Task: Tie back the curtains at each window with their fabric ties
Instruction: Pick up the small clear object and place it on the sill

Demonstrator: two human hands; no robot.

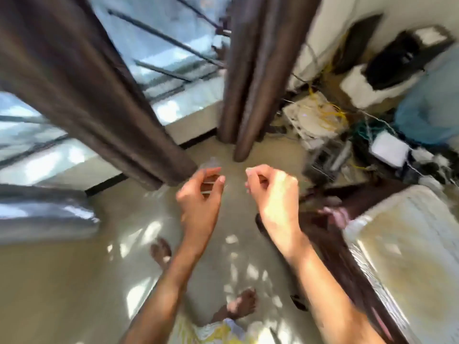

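Both hands raised over the floor (62, 281), blurred. Left hand (198, 194) fingers curled, maybe pinching something thin; cannot tell. Right hand (273, 192) fingers curled, apparently holding nothing. Beyond: two brown curtains (82, 83), (250, 70) hanging untied at the window (161, 33).

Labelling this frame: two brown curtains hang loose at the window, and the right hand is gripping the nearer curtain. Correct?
Not quite. In the head view the right hand touches no curtain; it hovers over the floor beside the left hand, fingers curled. The two brown curtains do hang loose.
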